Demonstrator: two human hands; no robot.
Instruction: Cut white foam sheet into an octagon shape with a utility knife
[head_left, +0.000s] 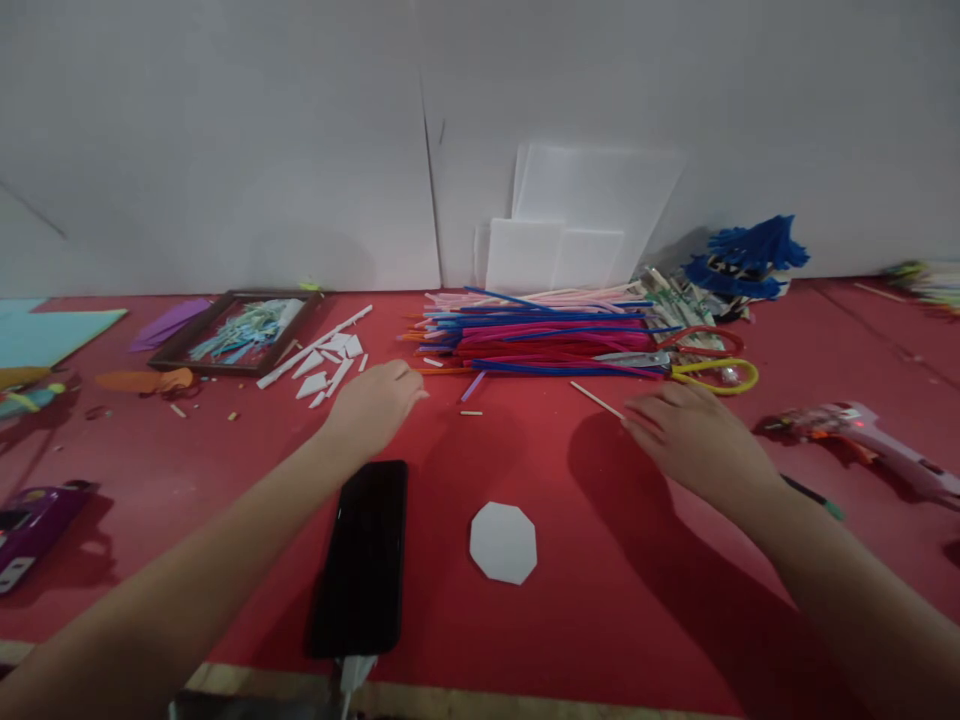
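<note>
My left hand (379,405) is over the table beside cut white paper scraps (311,384), its fingers curled together and pointing down. Whatever lies under its fingertips is hidden; the end of an orange pipe cleaner (444,371) shows just beyond them. On the other side, my right hand (694,435) has its fingertips closed at the near end of a thin pale stick (596,399), which slants away toward the pipe cleaners. Between my forearms a white octagon of paper or card (503,543) lies flat on the red table (465,640).
A black phone (364,560) with a cable lies left of the octagon. Behind are bundled pipe cleaners (540,330), yellow-and-red-handled scissors (712,375), white sheets (592,190) against the wall and a framed tray (225,365). A glue gun (862,425) lies right, a purple toy car (37,520) left.
</note>
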